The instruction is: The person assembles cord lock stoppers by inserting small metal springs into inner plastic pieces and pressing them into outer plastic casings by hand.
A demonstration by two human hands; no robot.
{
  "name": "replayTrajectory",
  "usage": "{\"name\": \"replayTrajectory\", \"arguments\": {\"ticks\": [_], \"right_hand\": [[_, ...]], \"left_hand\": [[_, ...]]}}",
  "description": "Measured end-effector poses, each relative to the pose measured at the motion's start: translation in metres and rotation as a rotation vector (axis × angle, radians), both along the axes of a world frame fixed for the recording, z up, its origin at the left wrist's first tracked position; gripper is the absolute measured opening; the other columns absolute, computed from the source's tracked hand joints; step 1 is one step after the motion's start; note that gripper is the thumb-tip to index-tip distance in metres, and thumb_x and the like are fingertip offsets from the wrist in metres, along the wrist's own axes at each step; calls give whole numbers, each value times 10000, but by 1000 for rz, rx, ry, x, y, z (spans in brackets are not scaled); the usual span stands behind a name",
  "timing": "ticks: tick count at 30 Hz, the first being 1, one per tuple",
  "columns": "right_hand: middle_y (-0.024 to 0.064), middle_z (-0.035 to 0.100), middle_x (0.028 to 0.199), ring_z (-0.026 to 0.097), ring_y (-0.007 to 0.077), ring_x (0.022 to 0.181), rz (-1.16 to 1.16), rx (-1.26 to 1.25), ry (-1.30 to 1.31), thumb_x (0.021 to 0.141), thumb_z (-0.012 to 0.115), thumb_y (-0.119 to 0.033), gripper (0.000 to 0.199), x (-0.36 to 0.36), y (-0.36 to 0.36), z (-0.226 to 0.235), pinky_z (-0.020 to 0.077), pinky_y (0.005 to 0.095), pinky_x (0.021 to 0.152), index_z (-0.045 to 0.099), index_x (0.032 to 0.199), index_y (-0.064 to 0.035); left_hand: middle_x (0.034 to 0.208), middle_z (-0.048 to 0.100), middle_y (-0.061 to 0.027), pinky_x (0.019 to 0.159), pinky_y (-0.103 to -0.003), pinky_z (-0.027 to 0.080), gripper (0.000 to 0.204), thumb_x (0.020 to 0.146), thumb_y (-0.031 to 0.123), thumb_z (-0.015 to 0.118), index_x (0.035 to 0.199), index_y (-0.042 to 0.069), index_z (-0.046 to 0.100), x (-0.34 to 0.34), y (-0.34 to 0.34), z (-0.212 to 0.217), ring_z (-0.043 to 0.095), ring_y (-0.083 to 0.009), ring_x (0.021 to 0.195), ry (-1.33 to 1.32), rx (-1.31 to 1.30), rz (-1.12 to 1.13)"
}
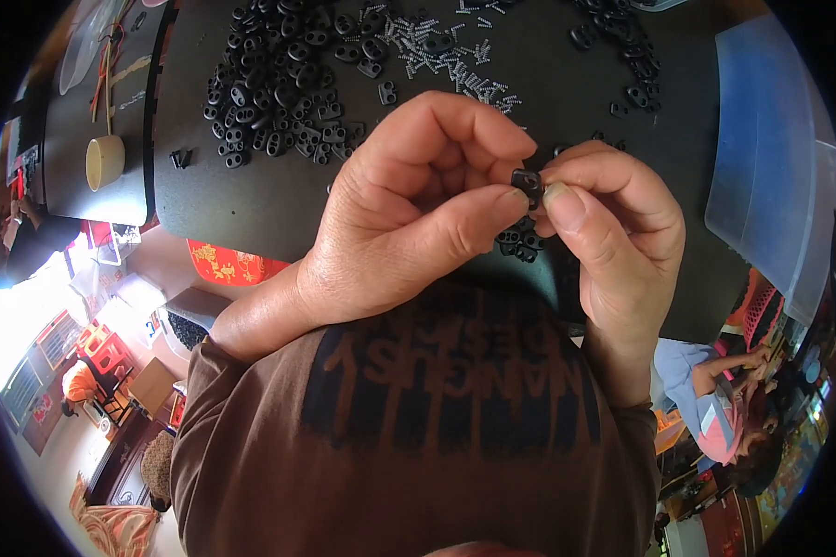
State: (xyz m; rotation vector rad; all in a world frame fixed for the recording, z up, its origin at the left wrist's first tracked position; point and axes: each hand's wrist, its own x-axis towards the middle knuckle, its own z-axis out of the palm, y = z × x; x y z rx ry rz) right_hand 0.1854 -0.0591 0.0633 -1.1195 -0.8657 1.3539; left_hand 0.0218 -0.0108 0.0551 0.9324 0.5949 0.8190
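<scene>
Between my two hands, above the near part of the dark table, is a small black two-hole cord lock. The thumb and index finger of my left hand close on its left side. My right hand pinches it from the right, thumb in front. Whether a spring sits inside is hidden by the fingertips. A few more black cord lock pieces lie on the table just below the held one. Farther off are a heap of black cord lock pieces and a scatter of small metal springs.
More black pieces lie at the far right. A translucent bluish plastic bin stands at the table's right edge. On the left are a cream cup-shaped roll and a second dark tabletop. Another person sits at the right.
</scene>
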Motion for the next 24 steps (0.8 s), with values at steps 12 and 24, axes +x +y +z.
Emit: {"name": "replayTrajectory", "arguments": {"ticks": [12, 24], "right_hand": [[103, 598, 878, 549, 99, 707, 9, 142, -197, 827, 592, -22, 105, 0, -1, -2, 446, 205, 640, 613, 911, 37], [102, 591, 887, 510, 89, 713, 5, 302, -500, 804, 590, 54, 110, 0, -5, 1, 398, 188, 629, 606, 911, 34]], "left_hand": [[910, 585, -65, 590, -173, 429, 163, 845, 16, 588, 988, 18, 510, -1, 1, -1, 502, -43, 657, 12, 20, -2], [920, 532, -54, 572, -163, 412, 186, 819, -31, 614, 977, 16, 528, -6, 0, -5, 493, -42, 654, 181, 304, 4]]}}
